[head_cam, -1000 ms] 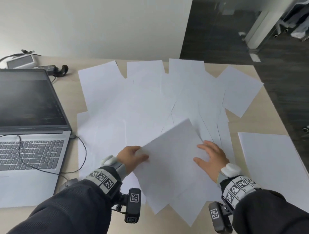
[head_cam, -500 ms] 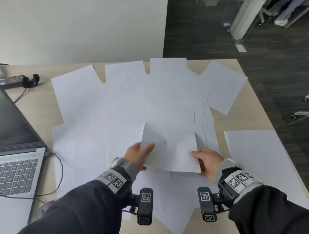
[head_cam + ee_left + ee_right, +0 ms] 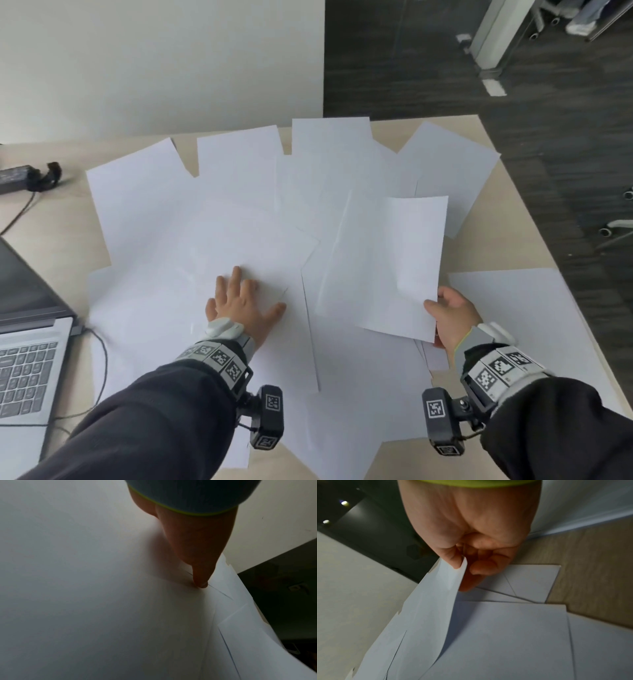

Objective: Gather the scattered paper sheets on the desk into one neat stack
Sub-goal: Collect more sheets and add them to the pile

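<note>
Several white paper sheets (image 3: 219,219) lie fanned and overlapping across the beige desk (image 3: 507,246). My left hand (image 3: 241,301) rests flat, fingers spread, on a sheet near the middle; in the left wrist view its thumb (image 3: 200,580) presses down on the paper (image 3: 85,588). My right hand (image 3: 448,313) pinches the near right corner of a lifted sheet (image 3: 394,267), thumb on top. In the right wrist view the thumb and curled fingers (image 3: 476,569) hold that sheet (image 3: 428,608) above other sheets (image 3: 513,635). A separate sheet (image 3: 520,325) lies at the right.
An open laptop (image 3: 24,349) with a cable (image 3: 99,356) stands at the left edge. A black power adapter (image 3: 24,176) lies at the back left. The desk's right edge (image 3: 534,219) drops to dark floor.
My left hand let go of the sheet and moved left to lie flat on the spread. My right hand carried the sheet to the right, now holding it alone.
</note>
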Available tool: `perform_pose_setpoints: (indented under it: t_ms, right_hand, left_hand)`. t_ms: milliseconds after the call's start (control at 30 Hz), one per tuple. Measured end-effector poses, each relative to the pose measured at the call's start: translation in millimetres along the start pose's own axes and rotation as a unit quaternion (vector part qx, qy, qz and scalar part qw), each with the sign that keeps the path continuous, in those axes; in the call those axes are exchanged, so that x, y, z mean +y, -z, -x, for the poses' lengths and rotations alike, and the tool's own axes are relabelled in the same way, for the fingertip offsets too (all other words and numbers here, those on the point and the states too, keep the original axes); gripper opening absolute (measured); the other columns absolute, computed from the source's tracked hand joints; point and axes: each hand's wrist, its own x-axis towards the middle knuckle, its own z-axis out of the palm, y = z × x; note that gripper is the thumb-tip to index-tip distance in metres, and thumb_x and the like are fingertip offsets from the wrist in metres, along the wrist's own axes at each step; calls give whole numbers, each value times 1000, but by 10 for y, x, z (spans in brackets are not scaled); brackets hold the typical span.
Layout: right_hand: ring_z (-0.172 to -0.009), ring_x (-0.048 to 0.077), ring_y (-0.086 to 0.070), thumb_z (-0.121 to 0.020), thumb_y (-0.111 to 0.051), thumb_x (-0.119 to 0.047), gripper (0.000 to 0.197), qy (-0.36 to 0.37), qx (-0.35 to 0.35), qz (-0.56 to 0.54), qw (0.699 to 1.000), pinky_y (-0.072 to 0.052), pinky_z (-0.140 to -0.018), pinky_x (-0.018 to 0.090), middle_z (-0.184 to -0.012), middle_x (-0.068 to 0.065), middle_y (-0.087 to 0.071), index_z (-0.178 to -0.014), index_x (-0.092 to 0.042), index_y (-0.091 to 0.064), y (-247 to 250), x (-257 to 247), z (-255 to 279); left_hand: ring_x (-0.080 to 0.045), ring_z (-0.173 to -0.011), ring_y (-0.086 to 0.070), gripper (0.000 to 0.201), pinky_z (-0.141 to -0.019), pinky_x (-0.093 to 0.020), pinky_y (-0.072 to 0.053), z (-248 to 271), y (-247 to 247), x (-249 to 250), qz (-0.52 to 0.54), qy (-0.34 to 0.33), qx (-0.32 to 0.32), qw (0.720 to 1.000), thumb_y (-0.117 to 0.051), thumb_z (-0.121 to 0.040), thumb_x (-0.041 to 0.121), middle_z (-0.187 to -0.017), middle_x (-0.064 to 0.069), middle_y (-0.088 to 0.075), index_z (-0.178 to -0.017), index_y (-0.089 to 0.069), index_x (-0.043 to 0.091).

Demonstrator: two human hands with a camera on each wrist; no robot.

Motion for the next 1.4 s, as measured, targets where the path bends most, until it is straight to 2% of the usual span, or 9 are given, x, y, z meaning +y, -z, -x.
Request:
perform_pose_setpoints:
  t_ms: [167,333,567,800,933,1000,1100,1233,1400]
  right_hand:
    - [-68,23,-55,-90,-51,-7,18,49,-31,27,998,-42,-58,30,-90,19,-69,-91,-15,-67,-47,-73,-33]
    - [-74,25,-60,-90,-53,-7,28,50,-63,17,997,-47,-69,37,-95,10,-74,-86,-29,-71,-118,-49,-55]
    - [-76,28,-68,-89,-54,-2,29,58,-116,22,991,-53,-72,43,-87,2,-76,-86,-24,-73,-266,-74,-5]
    - [-86,24,-71,-92,-55,-2,24,72,-188,41,979,-53,-83,35,-93,6,-76,-94,-19,-71,-499,-97,184]
    - [-73,22,-51,-92,-55,-24,19,72,-191,64,977,-38,-74,33,-81,29,-56,-92,-6,-63,-622,-65,233]
    - [-69,32,-47,-95,-55,-34,37,64,-174,68,980,-41,-74,33,-76,25,-48,-98,3,-56,-672,-78,254]
    - [-73,30,-65,-85,-62,-51,49,39,-190,67,979,-54,-82,36,-79,11,-67,-103,-5,-66,-787,-78,277]
    - [-87,24,-72,-87,-70,-21,7,42,-204,77,975,-58,-85,40,-95,5,-76,-93,-18,-70,-947,-49,382]
    - [-84,25,-72,-87,-68,-14,3,53,-204,133,968,-57,-75,32,-93,6,-76,-89,-17,-70,-992,21,540]
  left_hand:
    - [-18,-154,-7,69,-121,-46,-15,96,-79,-77,26,-42,42,998,-55,-81,74,-162,7,-22,-127,-47,24]
    - [-26,-128,-43,76,-109,-41,-33,152,-55,-158,60,-40,82,994,-61,-70,77,-138,1,-40,-124,-50,24]
    - [-25,-152,-13,96,-114,-59,-26,126,102,-398,102,223,69,967,-55,-75,83,-165,3,-17,-152,-28,34]
    - [-27,-144,-23,74,-109,-54,-32,316,72,-398,53,159,46,985,-56,-86,67,-159,8,-19,-150,-26,43]
    - [-25,-147,-16,69,-109,-54,-33,408,112,-358,8,127,0,992,-54,-93,51,-162,10,-9,-149,-15,53]
    - [-24,-148,-13,72,-109,-52,-34,457,143,-348,-11,97,-20,995,-53,-93,42,-163,11,-4,-148,-10,59]
    - [-21,-149,-10,78,-108,-47,-36,533,185,-342,-30,60,-46,997,-51,-91,35,-164,15,2,-148,-5,62]
    - [-24,-144,-22,80,-107,-46,-38,598,127,-316,32,65,-16,997,-60,-85,42,-163,9,-9,-151,-16,54]
    - [-28,-119,-51,63,-95,-39,-45,584,187,-321,212,162,9,964,-64,-85,35,-148,-2,-39,-144,-43,35]
